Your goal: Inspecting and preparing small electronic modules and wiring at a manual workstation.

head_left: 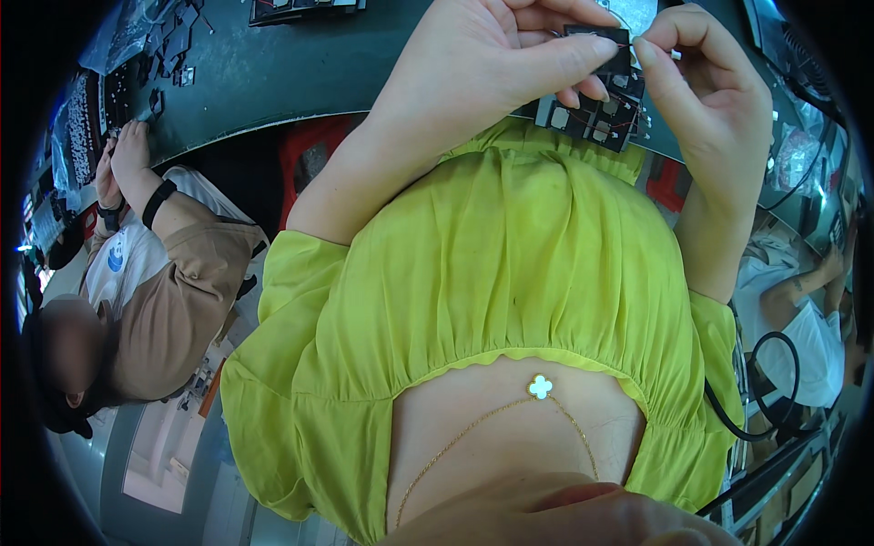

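Left hand (482, 64): closed around the upper edge of a black component strip (596, 100), thumb lying flat across its top square, other fingers curled behind it. Right hand (706, 86): thumb and forefinger pinched on a thin red wire (622, 43) just beside the strip's top corner; remaining fingers folded loosely (wire end itself too small to make out).

The strip is held up in the air between both hands, close to the person's chest, above the edge of the dark green surface (273, 73). It consists of several small black square modules with pale centres, joined in a row and tilted down to the right; the red wire runs across their faces.

Both forearms rise from a yellow-green gathered top (510, 273). A fine gold chain with a pale clover-shaped pendant (540, 387) lies below the top's hem.

Outward, left: a second person in a brown and white shirt (173, 291) sits at the same surface, hands (123, 159) together at its edge, a black wristband (157, 202) on one wrist. Loose black parts and clear bags (137, 36) lie scattered at the far left of the surface.

Outward, right: a third person in a white shirt (806, 337), partly cut off by the frame edge; a black cable (751, 391) loops nearby.
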A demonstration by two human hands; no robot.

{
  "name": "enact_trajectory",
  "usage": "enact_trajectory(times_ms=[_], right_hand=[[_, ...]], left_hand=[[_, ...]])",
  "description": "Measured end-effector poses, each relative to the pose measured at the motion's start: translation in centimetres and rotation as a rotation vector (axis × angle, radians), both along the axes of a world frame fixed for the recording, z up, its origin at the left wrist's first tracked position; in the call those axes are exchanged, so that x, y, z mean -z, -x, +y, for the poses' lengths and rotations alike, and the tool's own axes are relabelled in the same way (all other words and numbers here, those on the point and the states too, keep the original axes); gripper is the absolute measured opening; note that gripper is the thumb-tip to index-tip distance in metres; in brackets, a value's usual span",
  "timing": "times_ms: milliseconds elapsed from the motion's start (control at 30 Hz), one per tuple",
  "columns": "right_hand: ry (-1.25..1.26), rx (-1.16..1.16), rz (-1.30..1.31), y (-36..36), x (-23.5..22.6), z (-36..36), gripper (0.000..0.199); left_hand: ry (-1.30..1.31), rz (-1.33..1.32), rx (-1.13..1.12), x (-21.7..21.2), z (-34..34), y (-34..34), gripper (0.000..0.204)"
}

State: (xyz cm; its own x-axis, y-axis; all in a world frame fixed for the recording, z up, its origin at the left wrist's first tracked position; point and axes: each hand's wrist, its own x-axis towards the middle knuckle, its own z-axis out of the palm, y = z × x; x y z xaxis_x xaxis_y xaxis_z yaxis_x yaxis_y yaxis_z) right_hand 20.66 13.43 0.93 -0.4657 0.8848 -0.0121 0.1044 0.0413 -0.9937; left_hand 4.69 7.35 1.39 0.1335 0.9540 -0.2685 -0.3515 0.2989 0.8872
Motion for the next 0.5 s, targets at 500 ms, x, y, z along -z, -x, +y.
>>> enact_trajectory(times_ms=[500], right_hand=[[-0.166, -0.153, -0.412, 0.2, 1.2, 7.3, 0.009]], left_hand=[[0.011, -0.185, -0.306, 3.1, -2.2, 2.1, 0.015]])
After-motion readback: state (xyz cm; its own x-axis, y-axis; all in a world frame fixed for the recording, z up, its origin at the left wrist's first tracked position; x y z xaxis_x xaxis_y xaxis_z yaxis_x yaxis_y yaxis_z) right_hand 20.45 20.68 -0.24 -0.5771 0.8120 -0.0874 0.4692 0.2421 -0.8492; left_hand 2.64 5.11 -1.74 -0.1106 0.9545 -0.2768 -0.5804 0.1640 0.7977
